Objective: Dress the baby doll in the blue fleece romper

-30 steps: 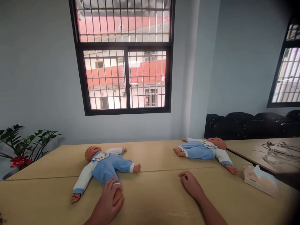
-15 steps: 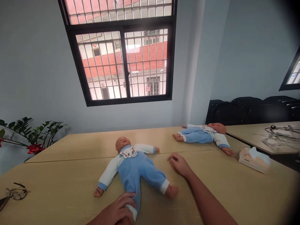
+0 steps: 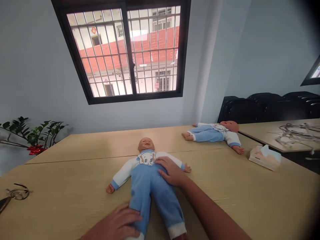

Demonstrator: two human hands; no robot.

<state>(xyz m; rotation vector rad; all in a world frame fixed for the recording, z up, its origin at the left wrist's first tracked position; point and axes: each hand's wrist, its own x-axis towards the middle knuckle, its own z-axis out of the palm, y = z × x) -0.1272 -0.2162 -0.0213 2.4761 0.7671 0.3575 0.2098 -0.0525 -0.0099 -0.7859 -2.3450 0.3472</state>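
A baby doll (image 3: 142, 180) in a white and blue outfit with an animal face on its chest lies on its back on the table, head away from me. My left hand (image 3: 122, 220) has its fingers curled over the doll's lower leg on the left; its thumb is hidden. My right hand (image 3: 171, 170) rests on the side of the doll's torso, its fingers stretched out and reaching the chest print. The doll's feet are cut off or hidden at the bottom edge.
A second, similar doll (image 3: 212, 133) lies sideways at the back right, near a tissue box (image 3: 265, 158). Glasses (image 3: 18, 193) lie at the left. Cables (image 3: 297, 133) lie on another table, before black chairs (image 3: 250, 108). A potted plant (image 3: 37, 135) stands beyond the left edge.
The doll has turned straighter, its head moving right and its legs coming closer together. My right hand has moved left from the bare table onto its torso. The view has tilted down.
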